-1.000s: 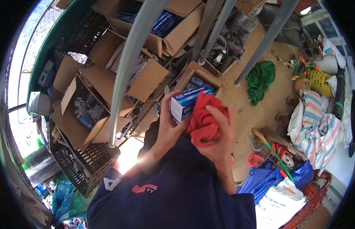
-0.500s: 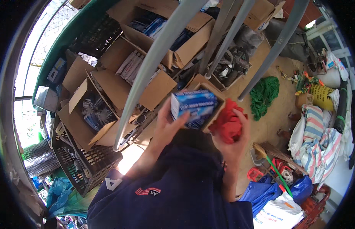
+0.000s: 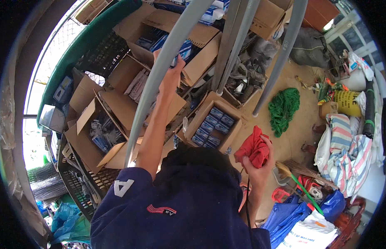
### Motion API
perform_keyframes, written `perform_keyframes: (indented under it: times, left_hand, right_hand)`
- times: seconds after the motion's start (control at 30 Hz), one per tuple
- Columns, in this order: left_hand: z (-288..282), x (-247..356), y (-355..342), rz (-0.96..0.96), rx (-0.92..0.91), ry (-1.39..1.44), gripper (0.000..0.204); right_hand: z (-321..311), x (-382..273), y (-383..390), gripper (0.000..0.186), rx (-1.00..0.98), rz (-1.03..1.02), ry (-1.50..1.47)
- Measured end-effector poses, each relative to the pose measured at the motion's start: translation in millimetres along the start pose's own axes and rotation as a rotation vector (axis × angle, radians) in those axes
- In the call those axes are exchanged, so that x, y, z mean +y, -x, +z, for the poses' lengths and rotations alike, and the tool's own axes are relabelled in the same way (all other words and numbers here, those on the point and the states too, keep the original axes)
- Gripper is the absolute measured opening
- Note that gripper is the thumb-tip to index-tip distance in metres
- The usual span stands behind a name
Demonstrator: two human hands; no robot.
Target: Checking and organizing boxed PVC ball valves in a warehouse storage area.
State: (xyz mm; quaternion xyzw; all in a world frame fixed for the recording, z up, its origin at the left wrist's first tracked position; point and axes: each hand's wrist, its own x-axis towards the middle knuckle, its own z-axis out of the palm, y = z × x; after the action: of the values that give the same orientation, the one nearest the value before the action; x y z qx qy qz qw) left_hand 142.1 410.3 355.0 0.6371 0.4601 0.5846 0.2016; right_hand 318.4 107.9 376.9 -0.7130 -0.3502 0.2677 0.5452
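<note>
My left hand (image 3: 173,74) reaches up into a large open carton (image 3: 204,56), partly behind a grey metal pole. Its fingers are closed on a small blue-and-white box (image 3: 185,49), over other blue packs inside. A crumpled red cloth (image 3: 252,146) is held in my right hand (image 3: 264,162), fingers wrapped round it. Between my hands, a lower open carton (image 3: 233,133) holds rows of small blue packs (image 3: 216,123).
Grey poles (image 3: 279,62) cross the space ahead. Open cartons (image 3: 83,145) with packs stand at left above a black plastic crate (image 3: 76,174). Green netting (image 3: 284,108) lies on the floor. A broom (image 3: 303,191), striped sacks (image 3: 340,135) and blue bags (image 3: 284,213) lie at right.
My left hand has carried the blue-and-white box from above the lower carton up and left to the large carton. My right hand still holds the red cloth, slightly lower.
</note>
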Motion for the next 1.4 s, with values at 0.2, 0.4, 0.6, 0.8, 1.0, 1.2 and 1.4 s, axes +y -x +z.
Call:
perform_keyframes:
  times: [0.2, 0.4, 0.6, 0.8, 1.0, 1.2, 1.4]
  left_hand:
    - [19.9, -9.7, -8.6, 0.190, -0.170, -0.332, 0.044]
    - [27.3, -35.5, -4.5, 0.181, -0.193, -0.341, 0.051]
    - [22.8, -34.8, -2.8, 0.025, -0.377, -0.395, 0.049]
    - [25.2, -34.5, -7.8, 0.007, -0.272, -0.209, 0.044]
    - [26.9, -56.1, -10.2, 0.136, -0.336, -0.194, 0.045]
    - [34.9, -46.4, -14.1, -0.048, -0.422, -0.137, 0.046]
    - [49.7, -45.2, -3.6, 0.015, -0.248, -0.087, 0.047]
  right_hand:
    - [-9.5, -1.0, -1.6, 0.063, 0.050, -0.018, -0.028]
    - [-11.5, -4.9, -2.7, 0.064, 0.076, -0.018, -0.038]
    - [-8.3, -0.4, -3.4, 0.065, 0.051, 0.028, -0.038]
    - [-8.9, 0.5, -9.4, 0.065, 0.049, 0.006, -0.065]
    - [-6.5, 1.4, -12.6, 0.065, 0.040, 0.003, -0.077]
    - [-6.8, 4.1, -14.5, 0.065, 0.024, 0.003, -0.062]
    - [-8.0, 5.8, -11.7, 0.065, 0.026, 0.043, -0.073]
